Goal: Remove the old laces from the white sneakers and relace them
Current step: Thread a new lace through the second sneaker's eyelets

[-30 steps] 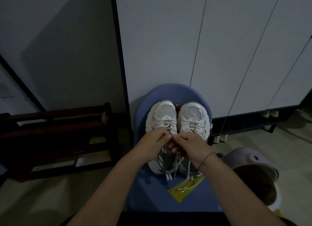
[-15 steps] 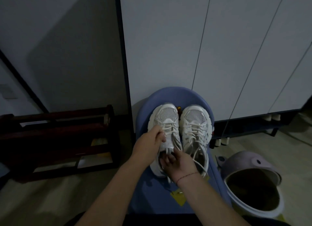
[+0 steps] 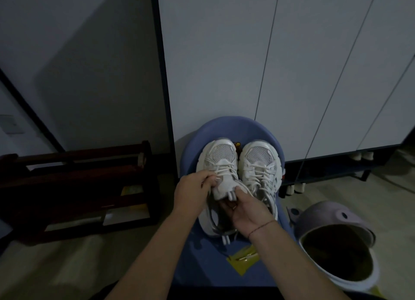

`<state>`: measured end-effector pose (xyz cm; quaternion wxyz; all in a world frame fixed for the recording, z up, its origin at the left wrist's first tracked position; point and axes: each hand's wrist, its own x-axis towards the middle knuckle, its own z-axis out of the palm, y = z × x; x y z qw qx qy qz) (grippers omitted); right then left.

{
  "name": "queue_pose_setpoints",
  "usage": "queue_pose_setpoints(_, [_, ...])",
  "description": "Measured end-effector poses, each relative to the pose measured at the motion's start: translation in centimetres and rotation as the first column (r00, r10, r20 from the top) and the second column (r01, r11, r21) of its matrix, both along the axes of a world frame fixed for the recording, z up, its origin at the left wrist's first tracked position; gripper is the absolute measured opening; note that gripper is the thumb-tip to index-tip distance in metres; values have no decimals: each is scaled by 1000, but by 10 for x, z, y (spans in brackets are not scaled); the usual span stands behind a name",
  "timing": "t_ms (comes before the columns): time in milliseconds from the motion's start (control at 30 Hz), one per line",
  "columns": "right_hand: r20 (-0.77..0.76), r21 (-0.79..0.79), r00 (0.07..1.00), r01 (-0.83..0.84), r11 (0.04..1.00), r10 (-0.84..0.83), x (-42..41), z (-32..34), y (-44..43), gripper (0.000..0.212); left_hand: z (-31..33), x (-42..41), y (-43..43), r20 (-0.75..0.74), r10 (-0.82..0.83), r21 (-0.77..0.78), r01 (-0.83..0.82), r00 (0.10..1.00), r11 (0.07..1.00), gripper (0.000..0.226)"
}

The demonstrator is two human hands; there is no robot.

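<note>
Left hand pinches lace; right hand holds tongue (thumb atop).

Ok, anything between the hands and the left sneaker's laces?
Nothing visible. The left hand pinches the laces, and the right hand holds the tongue of that sneaker.

Both bare forearms extend forward from the lower edge of the view and converge. Left hand: knuckles up, fingers curled, fingertips pinching the upper of the left-side white mesh sneaker near its tongue. Right hand: just beside the left hand, thumb pressed on top of the tongue, fingers curled beneath it.
</note>
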<state>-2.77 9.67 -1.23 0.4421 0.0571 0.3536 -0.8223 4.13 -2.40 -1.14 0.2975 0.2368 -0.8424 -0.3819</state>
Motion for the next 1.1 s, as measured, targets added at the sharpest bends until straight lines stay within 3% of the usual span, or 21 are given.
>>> queue_pose_setpoints(267, [-54, 26, 996, -68, 997, 70, -6, 5, 9, 19, 0, -10, -4, 8, 31, 55, -32, 999, 998, 10])
queue_pose_setpoints(500, [-53, 23, 995, -81, 996, 82, -3, 7, 10, 19, 3, -18, 6, -165, 76, 380, -7, 983, 925, 9])
queue_pose_setpoints(733, [-28, 21, 996, -81, 996, 82, -2, 9, 10, 19, -1, -20, 7, -195, 120, 368, -40, 973, 929, 11])
queue_pose_setpoints(867, [-26, 22, 996, -88, 996, 88, -1, 9, 10, 20, -4, -25, 9, -169, 169, 453, -75, 971, 888, 5])
queue_pose_setpoints(967, [-28, 27, 996, -86, 996, 87, -1, 9, 10, 20, -4, -31, 15, -168, 199, 567, -71, 966, 821, 5])
queue_pose_setpoints(1100, [-30, 34, 996, -83, 996, 84, 0, 9, 10, 19, -3, -34, 23, -179, 289, 815, -22, 940, 578, 2])
